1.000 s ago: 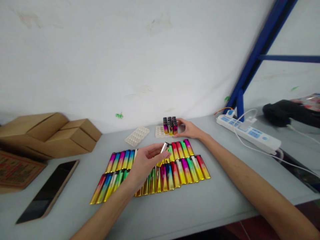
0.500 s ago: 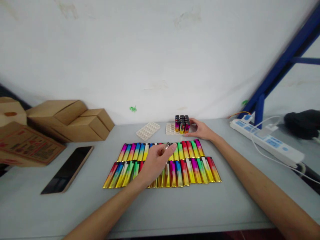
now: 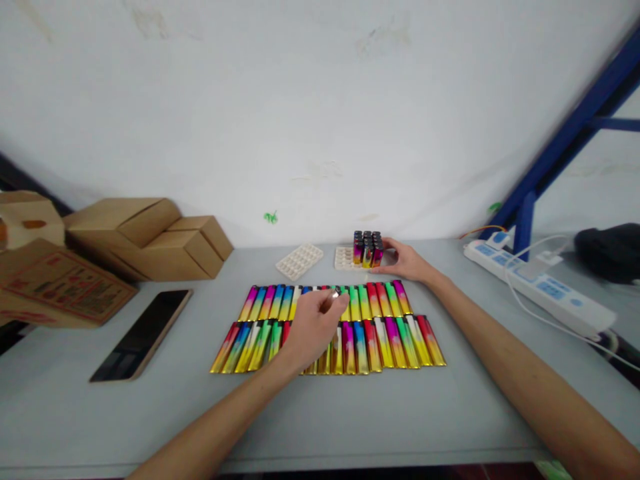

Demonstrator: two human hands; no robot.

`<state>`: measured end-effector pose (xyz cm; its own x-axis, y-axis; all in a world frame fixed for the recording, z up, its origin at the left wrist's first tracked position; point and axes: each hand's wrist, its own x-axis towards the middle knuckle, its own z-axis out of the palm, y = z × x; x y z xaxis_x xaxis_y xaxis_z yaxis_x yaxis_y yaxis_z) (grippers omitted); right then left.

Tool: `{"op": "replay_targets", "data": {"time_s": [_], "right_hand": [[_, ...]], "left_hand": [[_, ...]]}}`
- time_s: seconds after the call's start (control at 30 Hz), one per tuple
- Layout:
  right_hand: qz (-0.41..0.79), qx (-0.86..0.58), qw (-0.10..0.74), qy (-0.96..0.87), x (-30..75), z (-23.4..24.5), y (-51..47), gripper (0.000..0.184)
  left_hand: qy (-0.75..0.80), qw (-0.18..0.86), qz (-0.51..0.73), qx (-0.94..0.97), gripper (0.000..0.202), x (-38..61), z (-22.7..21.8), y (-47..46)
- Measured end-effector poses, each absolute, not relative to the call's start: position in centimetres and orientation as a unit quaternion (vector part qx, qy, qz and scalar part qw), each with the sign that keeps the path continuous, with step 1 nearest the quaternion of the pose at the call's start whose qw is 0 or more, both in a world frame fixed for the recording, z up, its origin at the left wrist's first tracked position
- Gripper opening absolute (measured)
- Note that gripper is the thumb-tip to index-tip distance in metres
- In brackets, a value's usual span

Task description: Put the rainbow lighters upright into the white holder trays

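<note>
My left hand is closed over the middle of two rows of lighters. A lighter is pinched in it, only its metal top showing past the fingers. The back row of lighters and the front row of lighters lie flat, multicoloured and shiny, partly hidden by this hand. Farther back, a white tray with small pockets bears several upright lighters with black tops at its right end. My right hand grips that end, thumb in front and fingers behind the standing lighters.
Left of the tray lies a second white pocketed tray. A phone and cardboard boxes are at the left. At the right are a power strip with cables, a black object and a blue metal frame.
The view has shifted slightly, so everything sits a little farther right. My left hand has turned slightly over the rows with the lighter still in it. My right hand stays at the tray.
</note>
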<state>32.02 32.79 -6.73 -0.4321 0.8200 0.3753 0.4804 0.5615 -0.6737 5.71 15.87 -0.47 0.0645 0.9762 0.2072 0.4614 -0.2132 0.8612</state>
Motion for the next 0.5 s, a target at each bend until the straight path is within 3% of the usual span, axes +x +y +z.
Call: {"op": "replay_targets", "data": {"time_s": [0.13, 0.33, 0.5], "right_hand": [[0.252, -0.389, 0.358, -0.810, 31.9, -6.7, 32.7, 0.081], [0.235, -0.383, 0.369, -0.813, 31.6, -6.4, 32.5, 0.082], [0.247, -0.372, 0.376, -0.812, 31.5, -6.6, 32.9, 0.083]], "left_hand": [[0.513, 0.362, 0.419, 0.656, 0.050, 5.7, -0.3, 15.9], [0.419, 0.546, 0.442, 0.576, 0.034, 5.4, 0.7, 16.8], [0.413, 0.534, 0.459, 0.578, 0.035, 4.6, 2.0, 19.4]]}}
